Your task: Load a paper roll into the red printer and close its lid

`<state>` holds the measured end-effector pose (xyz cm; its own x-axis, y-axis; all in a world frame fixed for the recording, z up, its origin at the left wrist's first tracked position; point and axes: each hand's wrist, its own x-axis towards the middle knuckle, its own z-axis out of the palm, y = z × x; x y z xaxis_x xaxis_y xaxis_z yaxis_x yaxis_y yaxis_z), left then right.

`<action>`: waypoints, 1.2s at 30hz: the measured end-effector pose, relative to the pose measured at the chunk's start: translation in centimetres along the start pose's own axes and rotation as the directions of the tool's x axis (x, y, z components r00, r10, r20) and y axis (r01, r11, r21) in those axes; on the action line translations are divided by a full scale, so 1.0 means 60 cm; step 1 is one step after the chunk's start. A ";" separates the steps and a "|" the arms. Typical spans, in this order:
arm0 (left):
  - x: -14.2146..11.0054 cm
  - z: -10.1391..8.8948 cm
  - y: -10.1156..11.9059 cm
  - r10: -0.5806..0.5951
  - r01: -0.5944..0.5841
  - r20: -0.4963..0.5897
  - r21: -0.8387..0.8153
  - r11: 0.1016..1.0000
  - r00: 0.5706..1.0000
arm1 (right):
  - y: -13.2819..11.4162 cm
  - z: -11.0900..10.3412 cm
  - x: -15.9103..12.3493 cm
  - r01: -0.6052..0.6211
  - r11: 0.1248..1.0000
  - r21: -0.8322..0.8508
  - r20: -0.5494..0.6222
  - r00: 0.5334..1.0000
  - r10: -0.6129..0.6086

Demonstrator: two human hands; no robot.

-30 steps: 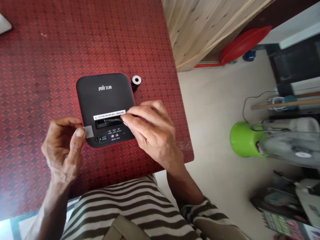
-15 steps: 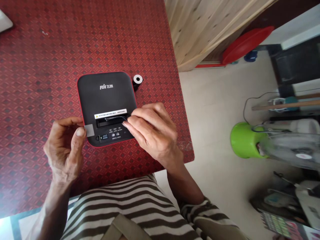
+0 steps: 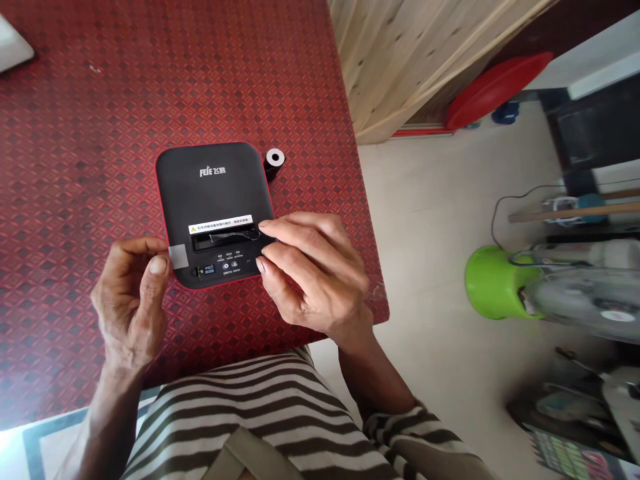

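Observation:
A black label or receipt printer (image 3: 213, 193) with a red rim lies flat on the table, its small lit display and buttons towards me. My left hand (image 3: 133, 293) is at the printer's left edge, thumb and index finger closed against it beside a grey translucent tab (image 3: 178, 256). A thin dark strip (image 3: 233, 235) lies slantwise along the printer's slot, its curled end at the slot's right. Next to that end, my right hand (image 3: 315, 273) hovers over the printer's right side, fingers apart and nothing visible between them. A small paper roll (image 3: 275, 159) stands just past the printer's right corner.
The red patterned table (image 3: 90, 167) ends at the right beside wooden panelling (image 3: 395, 60). On the floor beyond are a green stool or bucket (image 3: 493, 281) and a fan (image 3: 590, 293). A white object (image 3: 14, 43) is at the table's far left.
My right hand has let go of the strip, its fingers spreading apart and shifting slightly right. The strip stays at the slot. My left hand keeps its place at the printer's edge.

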<state>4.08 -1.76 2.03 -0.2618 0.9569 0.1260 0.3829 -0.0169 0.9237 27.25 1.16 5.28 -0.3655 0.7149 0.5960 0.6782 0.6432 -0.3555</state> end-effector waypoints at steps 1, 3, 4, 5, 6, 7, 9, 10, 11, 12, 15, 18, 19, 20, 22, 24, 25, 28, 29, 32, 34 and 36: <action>0.000 -0.001 0.000 -0.001 0.001 0.000 0.007 1.000 1.000 | -0.003 0.000 0.004 -0.017 1.000 0.013 -0.037 0.999 0.018; 0.000 -0.002 -0.001 -0.002 0.002 0.001 0.020 1.000 1.000 | -0.007 0.001 0.013 -0.042 0.998 0.035 -0.085 0.995 0.045; 0.000 -0.003 -0.001 -0.001 0.001 0.000 0.028 1.000 1.000 | -0.009 0.003 0.017 -0.048 0.998 0.035 -0.079 0.996 0.051; 0.000 -0.003 -0.001 -0.001 0.001 0.000 0.035 0.999 1.000 | -0.011 0.005 0.019 -0.046 0.999 0.024 -0.053 0.997 0.048; -0.001 -0.004 -0.001 -0.002 0.002 0.002 0.041 0.999 1.000 | -0.014 0.008 0.020 -0.038 0.999 0.003 -0.013 0.999 0.038; -0.001 -0.004 -0.001 -0.003 0.003 0.003 0.045 0.999 1.000 | -0.016 0.011 0.019 -0.023 0.999 -0.024 0.032 0.999 0.024; -0.001 -0.006 -0.001 -0.010 0.010 0.002 0.049 0.999 1.000 | -0.023 0.016 0.012 0.020 0.997 -0.074 0.097 0.995 -0.013; -0.002 -0.006 -0.001 -0.017 0.017 0.000 0.048 0.999 1.000 | -0.028 0.019 0.006 0.037 0.995 -0.092 0.114 0.993 -0.026; -0.002 -0.007 -0.001 -0.027 0.027 -0.001 0.047 0.999 1.000 | -0.032 0.021 -0.001 0.047 0.993 -0.111 0.128 0.991 -0.032; -0.002 -0.007 -0.001 -0.038 0.038 -0.002 0.050 0.998 0.999 | -0.037 0.022 -0.008 0.053 0.990 -0.130 0.135 0.990 -0.035; -0.002 -0.009 0.000 -0.063 0.063 0.009 0.067 0.996 0.998 | -0.048 0.024 -0.027 0.063 0.983 -0.172 0.131 0.991 -0.041; 0.000 -0.011 0.004 -0.054 0.050 0.033 0.114 0.992 0.998 | -0.052 0.024 -0.037 0.043 0.978 -0.206 0.069 0.997 -0.029; 0.000 -0.012 0.005 -0.051 0.045 0.043 0.131 0.990 0.998 | -0.052 0.023 -0.038 0.027 0.975 -0.220 0.047 0.999 -0.017; 0.001 -0.012 0.006 -0.053 0.044 0.053 0.144 0.989 0.997 | -0.051 0.022 -0.038 0.013 0.973 -0.232 0.032 0.999 -0.006; 0.003 -0.012 0.009 -0.074 0.062 0.073 0.149 0.987 0.995 | -0.050 0.019 -0.038 0.001 0.970 -0.245 0.021 1.000 0.004; 0.005 -0.010 0.010 -0.109 0.097 0.080 0.140 0.985 0.991 | -0.049 0.016 -0.037 0.007 0.974 -0.226 0.010 1.000 -0.005; 0.006 -0.010 0.010 -0.125 0.113 0.080 0.133 0.985 0.989 | -0.049 0.015 -0.038 0.007 0.978 -0.209 -0.003 1.000 -0.008; 0.009 -0.007 0.008 -0.161 0.152 0.076 0.107 0.982 0.984 | -0.047 0.013 -0.039 -0.010 0.983 -0.182 -0.040 0.999 0.002; 0.011 -0.005 0.008 -0.172 0.165 0.072 0.094 0.982 0.982 | -0.047 0.012 -0.040 -0.019 0.983 -0.182 -0.049 0.999 0.010; 0.014 0.000 0.006 -0.212 0.211 0.056 0.012 0.977 0.976 | -0.043 0.011 -0.040 -0.054 0.985 -0.165 -0.081 0.996 0.041; 0.016 0.004 0.005 -0.243 0.249 0.073 -0.080 0.965 0.967 | -0.040 0.010 -0.041 -0.084 0.987 -0.135 -0.104 0.992 0.071; 0.017 0.008 0.006 -0.272 0.285 0.097 -0.162 0.945 0.957 | -0.037 0.010 -0.043 -0.109 0.988 -0.107 -0.112 0.989 0.097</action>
<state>4.38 -0.61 2.31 -0.2687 0.9489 -0.1656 0.1435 0.2094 0.9672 26.31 -1.92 4.10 -0.2240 0.7390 0.6354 0.7783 0.5281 -0.3397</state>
